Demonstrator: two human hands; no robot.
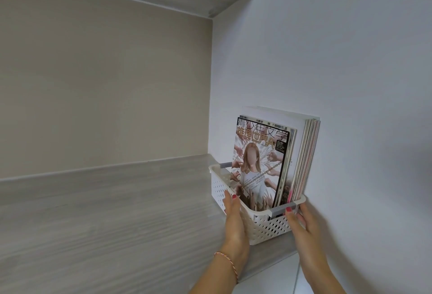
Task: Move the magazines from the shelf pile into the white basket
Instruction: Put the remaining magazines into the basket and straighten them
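Both hands are on the white basket (257, 219): the left hand (233, 219) lies flat against its left side wall with the fingers pointing up toward the rim, and the right hand (301, 223) grips the near right corner, thumb pressed beside the grey handle (284, 209) and the fingers curled round behind, out of sight. Neither hand holds a magazine; they hold the basket between them. It sits at the right end of the shelf (105, 212), with its far right side close to the wall (327, 60), though I cannot tell whether it touches. Its long axis runs away from the person, from the near right corner toward the far left, and each hand is about equally near. The magazines (261, 167) stand upright inside, directly above and between the hands: a glossy one with a figure on its cover faces front, and a thicker batch with thin pale and pinkish edges leans against the wall side. No loose pile shows anywhere on the shelf, so the moving looks finished, and the coming move is probably only a nudge to square the basket. The basket is stiff plastic, punched with rows of small holes; the shelf is smooth grey wood grain.
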